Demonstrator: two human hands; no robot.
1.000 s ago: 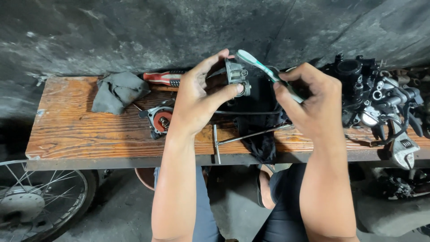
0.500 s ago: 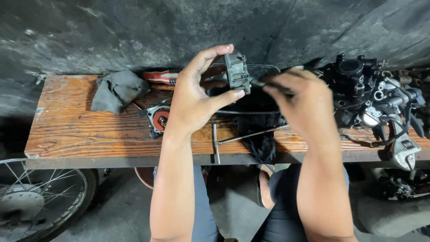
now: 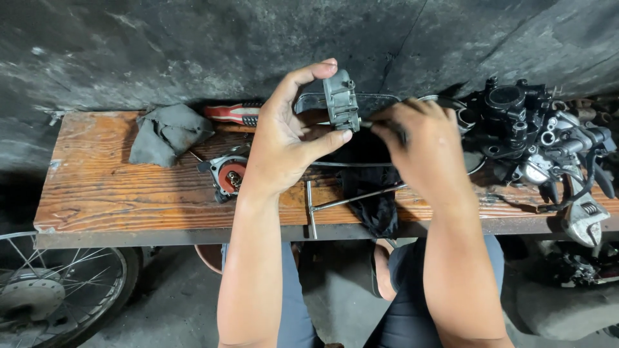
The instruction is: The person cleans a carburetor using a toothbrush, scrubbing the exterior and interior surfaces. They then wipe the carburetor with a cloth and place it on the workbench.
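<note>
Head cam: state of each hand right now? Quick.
Left hand: closed on the grey metal part, thumb below and fingers on top.
Right hand: closed around a thin tool at the part; the tool is mostly hidden and blurred.

Left hand [image 3: 284,145] holds a small grey metal part [image 3: 342,100], cast look, dull matt, grimy edges. Right hand [image 3: 425,151] blurred, whatever it grips can't be told. Bench top [image 3: 97,187] is wood, orange-brown, strong grain, worn semi-gloss varnish, front edge dark metal strip. Grey rag [image 3: 169,132] cloth, matt, crumpled. Black cloth [image 3: 374,206] hangs over the edge, matt, soft. T-shaped tool [image 3: 322,205] bare steel, smooth, slight sheen. Round part [image 3: 229,174] metal with a reddish-orange face (maybe plastic, unclear). Tool handle [image 3: 233,113] red and black, glossy plastic. Pile of engine parts [image 3: 535,138] black and silvery metal, greasy shine. Wall [image 3: 161,51] rough concrete, dark, stained.
</note>
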